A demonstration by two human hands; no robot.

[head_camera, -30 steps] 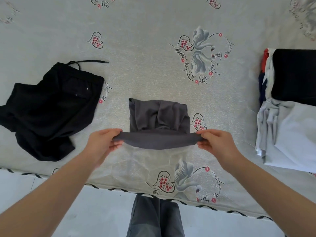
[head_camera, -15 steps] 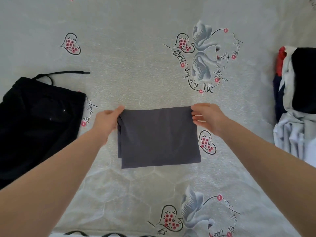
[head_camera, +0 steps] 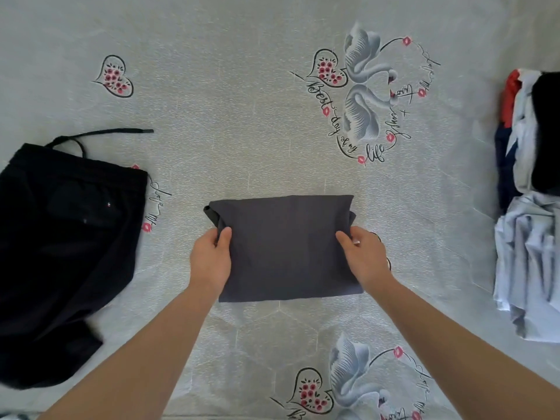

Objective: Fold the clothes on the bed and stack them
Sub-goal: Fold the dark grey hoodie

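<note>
Head view, folding stage. The folded grey garment point(head_camera: 288, 247) lay flat on the printed bedsheet point(head_camera: 230, 122), between the two hands. The left hand point(head_camera: 210, 262) held its left edge: the thumb lay on top of the cloth with the fingers curled around the edge and tucked beneath, so the fingers were clamped on the garment. The right hand point(head_camera: 366, 256) gripped the opposite edge in the same manner, thumb on top and fingers tucked out of sight below. This symmetrical grip probably served to lift the bundle without letting its layers slip apart. A loose lobe of cloth protruded just beyond the left fingertips, at the far left corner, suggesting the fold was not fully squared.

Well to the outside of the left fingers lay the black shorts point(head_camera: 66, 253), spread unfolded with the drawstring point(head_camera: 100, 134) trailing, apparently awaiting their turn. Well to the outside of the right fingers stood the stack of clothes point(head_camera: 530, 207), pale items with a dark piece on top; this was the likely destination for the grey garment, being the only pile in view.
</note>
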